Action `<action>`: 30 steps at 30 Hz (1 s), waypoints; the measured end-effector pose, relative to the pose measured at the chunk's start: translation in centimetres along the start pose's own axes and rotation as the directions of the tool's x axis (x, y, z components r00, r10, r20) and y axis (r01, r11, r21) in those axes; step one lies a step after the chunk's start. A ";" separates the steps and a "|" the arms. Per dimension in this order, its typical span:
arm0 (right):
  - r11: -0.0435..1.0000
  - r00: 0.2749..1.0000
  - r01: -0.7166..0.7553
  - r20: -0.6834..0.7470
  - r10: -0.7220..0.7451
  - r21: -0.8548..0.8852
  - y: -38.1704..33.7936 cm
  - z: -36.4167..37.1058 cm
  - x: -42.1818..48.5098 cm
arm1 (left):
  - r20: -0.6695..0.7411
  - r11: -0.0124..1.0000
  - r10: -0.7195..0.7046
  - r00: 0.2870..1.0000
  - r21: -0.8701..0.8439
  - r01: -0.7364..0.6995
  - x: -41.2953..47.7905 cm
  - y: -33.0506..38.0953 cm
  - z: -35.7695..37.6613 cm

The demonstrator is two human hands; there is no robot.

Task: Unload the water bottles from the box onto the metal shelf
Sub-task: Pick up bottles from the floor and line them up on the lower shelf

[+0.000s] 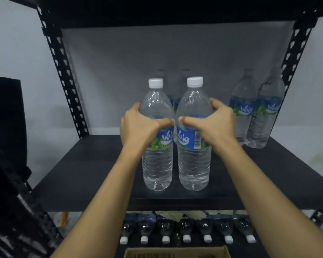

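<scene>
Pale grey wall (11,43) backs a black metal shelf (93,164), whose perforated upright posts (63,71) frame the dark shelf board. On the front of that board two clear water bottles stand upright side by side, almost touching. The left hand (138,125) is wrapped round the left bottle (157,164) at label height; the right hand (214,121) is wrapped round the right bottle (193,164) likewise. Whether their bases rest on the board or hang just above it cannot be told. Behind them, towards the rear of the board, further bottles (172,102) are largely hidden, so their number is unclear. At the right rear of the board stand two more bottles (257,116), blurred. Below the board a row of bottles (185,228) lies with white caps towards the viewer, their bodies in shadow. A cardboard box (175,253) is cut off by the lower edge of the frame. Left of the shelf a dark object (6,112) cannot be identified.
</scene>
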State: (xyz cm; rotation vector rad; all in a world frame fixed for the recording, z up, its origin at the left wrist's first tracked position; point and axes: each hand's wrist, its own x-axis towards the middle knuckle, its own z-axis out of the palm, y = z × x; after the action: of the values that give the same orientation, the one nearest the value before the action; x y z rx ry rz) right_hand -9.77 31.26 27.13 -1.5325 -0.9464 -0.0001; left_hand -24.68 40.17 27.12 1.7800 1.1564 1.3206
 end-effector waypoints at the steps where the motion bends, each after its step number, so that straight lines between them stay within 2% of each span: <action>1: 1.000 1.000 -0.004 0.012 0.004 -0.003 0.2 0.0 0.2 | 0.006 1.000 -0.003 1.000 -0.004 0.003 0.2 -0.2 0.2; 7: 0.998 0.998 -0.060 0.024 0.060 0.009 1.8 -0.8 1.3 | 0.012 1.000 -0.001 1.000 -0.017 0.002 0.7 -1.0 0.5; 11: 1.000 0.998 -0.016 0.052 0.017 -0.015 1.7 -0.7 1.0 | 0.012 1.000 0.008 1.000 0.000 -0.008 0.6 -1.0 0.2; 21: 0.999 0.996 -0.030 0.089 0.029 0.013 2.0 -1.0 1.0 | 0.023 0.999 0.041 0.999 0.013 -0.041 0.2 -1.1 -0.1; 30: 0.997 1.000 -0.016 0.015 0.015 0.078 2.8 -0.4 0.1 | -0.017 0.997 0.059 0.998 -0.048 -0.060 -0.8 -1.8 0.2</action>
State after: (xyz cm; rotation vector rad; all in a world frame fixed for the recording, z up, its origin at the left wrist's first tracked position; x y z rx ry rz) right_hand -7.97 31.25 24.96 -1.4696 -0.9359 0.0586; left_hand -25.10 40.18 25.21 1.7847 1.0786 1.3879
